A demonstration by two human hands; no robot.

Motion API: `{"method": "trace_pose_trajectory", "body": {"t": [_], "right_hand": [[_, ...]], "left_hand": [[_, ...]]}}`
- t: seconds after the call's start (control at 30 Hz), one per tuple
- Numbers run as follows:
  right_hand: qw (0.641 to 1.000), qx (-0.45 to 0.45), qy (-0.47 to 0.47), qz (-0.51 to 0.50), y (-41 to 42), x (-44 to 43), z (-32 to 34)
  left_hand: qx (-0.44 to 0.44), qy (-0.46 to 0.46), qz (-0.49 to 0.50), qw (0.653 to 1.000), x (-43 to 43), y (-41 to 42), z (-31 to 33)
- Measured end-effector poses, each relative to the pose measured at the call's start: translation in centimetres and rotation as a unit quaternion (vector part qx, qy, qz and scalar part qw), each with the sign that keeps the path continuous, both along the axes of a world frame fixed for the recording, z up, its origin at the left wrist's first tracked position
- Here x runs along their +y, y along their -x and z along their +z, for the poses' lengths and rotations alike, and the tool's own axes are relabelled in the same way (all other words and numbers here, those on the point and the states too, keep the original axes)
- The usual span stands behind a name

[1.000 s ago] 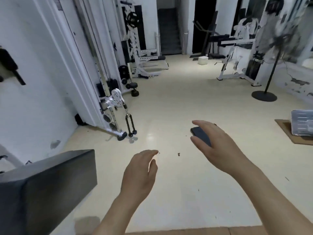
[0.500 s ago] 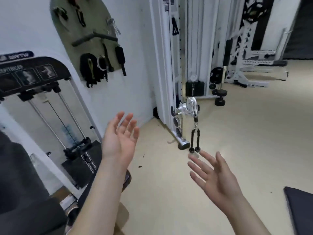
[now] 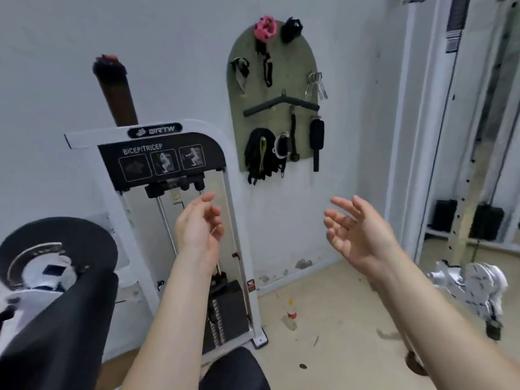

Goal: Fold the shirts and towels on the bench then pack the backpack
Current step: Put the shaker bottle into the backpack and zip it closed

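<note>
Both hands are gripping nothing. Left hand (image 3: 199, 229) is hanging loose, fingers half-curled, palm turned inward. Right hand (image 3: 357, 235) is doing much the same, fingers spread a bit more, palm facing the left one. They're floating well apart, touching nothing.

I'm seeing the left hand in front of the white Bicep/Tricep machine (image 3: 174, 153), above its black weight stack (image 3: 225, 313). The right hand is showing against the white wall (image 3: 351, 136), below the green pegboard (image 3: 281, 80), which is carrying straps, a bar handle (image 3: 281, 104) and a pink item (image 3: 265, 28).

A small bottle (image 3: 291, 312) is standing on the beige floor (image 3: 351, 319) between the forearms, near the machine's base. A black pad (image 3: 56, 333) is filling the lower left; I can't tell if it's the bench. A white cable tower (image 3: 464, 136) is running up the right edge.

I'm not able to place the shirts, towels or backpack from this view.
</note>
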State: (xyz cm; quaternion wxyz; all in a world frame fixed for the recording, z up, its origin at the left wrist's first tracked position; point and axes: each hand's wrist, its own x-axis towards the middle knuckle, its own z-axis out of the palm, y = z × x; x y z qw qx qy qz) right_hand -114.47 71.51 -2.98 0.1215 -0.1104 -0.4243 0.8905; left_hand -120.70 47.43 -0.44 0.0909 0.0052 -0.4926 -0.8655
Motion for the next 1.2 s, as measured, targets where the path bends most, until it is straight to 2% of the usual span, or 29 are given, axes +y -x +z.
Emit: {"method": "trace_pose_trajectory", "body": {"t": [0.17, 0.37, 0.5, 0.6, 0.77, 0.93, 1.0, 1.1, 1.2], "right_hand": [[0.993, 0.058, -0.057, 0.082, 14.1, -1.2, 6.9], [0.964, 0.131, -0.112, 0.203, 28.8, -4.5, 12.9], [0.923, 0.182, -0.176, 0.291, 38.4, -6.6, 15.7], [0.889, 0.204, -0.196, 0.36, 45.5, -8.2, 18.0], [0.844, 0.227, -0.254, 0.413, 54.3, -11.5, 21.1], [0.801, 0.253, -0.328, 0.431, 59.9, -16.5, 23.0], [0.789, 0.265, -0.347, 0.432, 61.5, -18.7, 23.7], [0.776, 0.276, -0.38, 0.42, 63.4, -22.1, 24.5], [0.763, 0.272, -0.422, 0.407, 65.1, -25.8, 25.6]], "left_hand": [[-0.018, 0.204, 0.036, 0.978, -4.0, 8.0, -1.7], [-0.093, 0.324, 0.087, 0.937, -6.4, 17.2, -3.7], [-0.099, 0.391, 0.155, 0.902, -7.4, 24.7, -1.9], [-0.091, 0.455, 0.233, 0.855, -8.1, 30.8, 1.1], [-0.093, 0.574, 0.336, 0.741, -10.4, 38.6, 7.4], [-0.128, 0.636, 0.424, 0.632, -14.0, 45.0, 13.1], [-0.138, 0.646, 0.431, 0.615, -15.3, 47.6, 14.3], [-0.146, 0.635, 0.448, 0.613, -17.1, 51.5, 15.5], [-0.197, 0.614, 0.484, 0.591, -18.5, 54.6, 16.5]]}}
